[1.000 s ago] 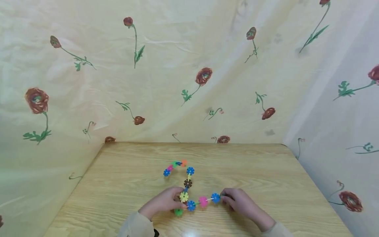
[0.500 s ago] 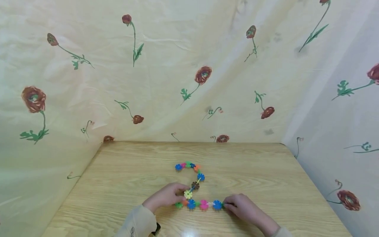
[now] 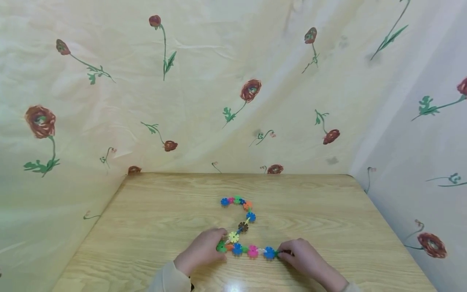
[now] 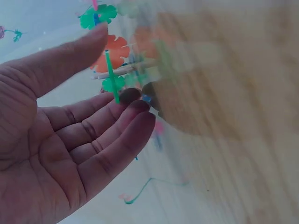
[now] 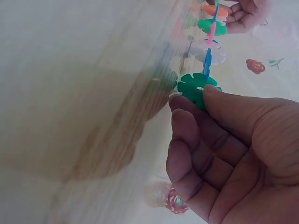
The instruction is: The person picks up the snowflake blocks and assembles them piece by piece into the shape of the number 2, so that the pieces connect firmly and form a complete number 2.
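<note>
A chain of colourful plastic snowflake discs [image 3: 253, 251] lies on the table, bent like a numeral 2. My left hand [image 3: 202, 250] is at its lower left corner, thumb and fingers apart on either side of the green corner disc [image 3: 221, 246]. In the left wrist view, the green corner disc [image 4: 112, 77] stands edge-on close to the fingertips, the thumb away from it. At the right end of the bottom row, my right hand [image 3: 304, 257] pinches a green end disc [image 5: 198, 88] between thumb and index finger. A blue disc [image 3: 269, 252] joins onto it.
The wood-grain table [image 3: 164, 207] reaches back to a flower-printed cloth [image 3: 204, 101] that hangs behind and at both sides. The chain's curved top ends in a blue disc [image 3: 224, 201] toward the back.
The chain's upper curve has swung right, and its bottom row has straightened. My left hand has slid from the yellow disc to the green corner. My right hand keeps its pinch, slightly lower.
</note>
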{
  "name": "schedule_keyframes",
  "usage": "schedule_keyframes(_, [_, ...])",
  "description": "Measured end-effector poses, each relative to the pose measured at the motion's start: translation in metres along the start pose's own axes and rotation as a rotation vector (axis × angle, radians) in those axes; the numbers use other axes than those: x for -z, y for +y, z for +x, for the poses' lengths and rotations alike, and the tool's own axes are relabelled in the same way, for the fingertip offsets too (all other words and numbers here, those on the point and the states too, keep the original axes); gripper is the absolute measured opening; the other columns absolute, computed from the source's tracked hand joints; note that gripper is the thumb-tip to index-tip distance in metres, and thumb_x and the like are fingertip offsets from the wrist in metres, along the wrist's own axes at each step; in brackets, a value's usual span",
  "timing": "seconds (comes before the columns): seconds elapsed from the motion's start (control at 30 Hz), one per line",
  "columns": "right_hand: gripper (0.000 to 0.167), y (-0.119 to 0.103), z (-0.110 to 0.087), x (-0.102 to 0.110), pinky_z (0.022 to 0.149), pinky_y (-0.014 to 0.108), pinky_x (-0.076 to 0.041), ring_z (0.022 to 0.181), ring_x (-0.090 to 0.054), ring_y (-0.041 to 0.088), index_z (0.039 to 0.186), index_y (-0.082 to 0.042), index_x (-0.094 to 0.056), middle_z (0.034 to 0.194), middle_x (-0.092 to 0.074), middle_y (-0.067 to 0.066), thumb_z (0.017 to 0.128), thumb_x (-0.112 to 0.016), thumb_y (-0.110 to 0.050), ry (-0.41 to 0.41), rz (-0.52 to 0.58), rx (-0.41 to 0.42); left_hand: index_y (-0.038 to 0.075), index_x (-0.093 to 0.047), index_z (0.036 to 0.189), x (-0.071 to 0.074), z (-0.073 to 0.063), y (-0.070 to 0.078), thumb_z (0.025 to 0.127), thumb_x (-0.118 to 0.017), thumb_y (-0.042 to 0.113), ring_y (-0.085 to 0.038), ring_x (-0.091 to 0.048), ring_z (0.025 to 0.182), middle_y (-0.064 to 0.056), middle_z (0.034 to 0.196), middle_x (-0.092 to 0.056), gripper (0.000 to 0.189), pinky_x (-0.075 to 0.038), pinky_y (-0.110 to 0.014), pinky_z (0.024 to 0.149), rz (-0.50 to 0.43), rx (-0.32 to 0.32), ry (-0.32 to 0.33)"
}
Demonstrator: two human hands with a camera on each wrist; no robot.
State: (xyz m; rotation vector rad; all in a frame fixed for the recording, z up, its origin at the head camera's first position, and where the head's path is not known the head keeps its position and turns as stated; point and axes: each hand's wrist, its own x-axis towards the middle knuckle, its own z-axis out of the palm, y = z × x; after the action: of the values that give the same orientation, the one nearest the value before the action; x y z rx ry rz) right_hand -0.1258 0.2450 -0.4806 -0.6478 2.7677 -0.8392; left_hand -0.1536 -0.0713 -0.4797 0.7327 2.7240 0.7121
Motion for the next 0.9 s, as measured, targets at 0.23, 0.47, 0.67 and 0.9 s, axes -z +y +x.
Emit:
schedule_keyframes(0.23, [0.004,0.000,0.002,0.000,0.057,0.023,-0.045,0.066,-0.052,-0.002,0.085,-0.015,-0.075,0.076,-0.065,-0.013,0.087,-0.072,-0.013,0.036,-0.037,-0.012,0.014,-0.068,0.101,-0.006,-0.003,0.001,0.077,-0.083,0.024,-0.010,-0.059,0.086,0.009,0.092,-0.064,0.030,-0.051,-0.031,0.078,0.084,-0.034,0.051])
schedule_keyframes(0.47, [0.004,0.000,0.001,-0.002,0.056,0.023,-0.043,0.064,-0.049,-0.002,0.085,-0.015,-0.074,0.074,-0.063,-0.015,0.087,-0.072,-0.014,0.048,-0.051,-0.019,0.014,-0.071,0.106,-0.007,-0.004,0.002,0.079,-0.082,0.024,-0.012,-0.061,0.091,0.007,0.098,-0.066,0.031,-0.051,-0.032,0.082,0.101,-0.061,0.052])
schedule_keyframes(0.67, [0.007,0.000,-0.001,-0.002,0.056,0.023,-0.043,0.064,-0.048,-0.001,0.088,-0.015,-0.074,0.073,-0.059,-0.015,0.086,-0.074,-0.021,0.043,-0.039,-0.019,0.015,-0.069,0.113,-0.005,-0.009,-0.001,0.080,-0.080,0.025,-0.010,-0.060,0.093,0.009,0.101,-0.065,0.036,-0.051,-0.033,0.083,0.027,-0.037,0.037])
schedule_keyframes(0.9, [0.017,0.003,-0.003,0.003,0.054,0.023,-0.041,0.059,-0.046,0.000,0.092,-0.015,-0.072,0.070,-0.057,-0.013,0.097,-0.061,-0.028,0.070,-0.006,-0.070,0.008,-0.067,0.120,0.005,-0.022,-0.021,0.087,-0.074,0.029,-0.016,-0.063,0.095,-0.002,0.112,-0.067,0.040,-0.053,-0.036,0.081,-0.106,-0.011,0.072])
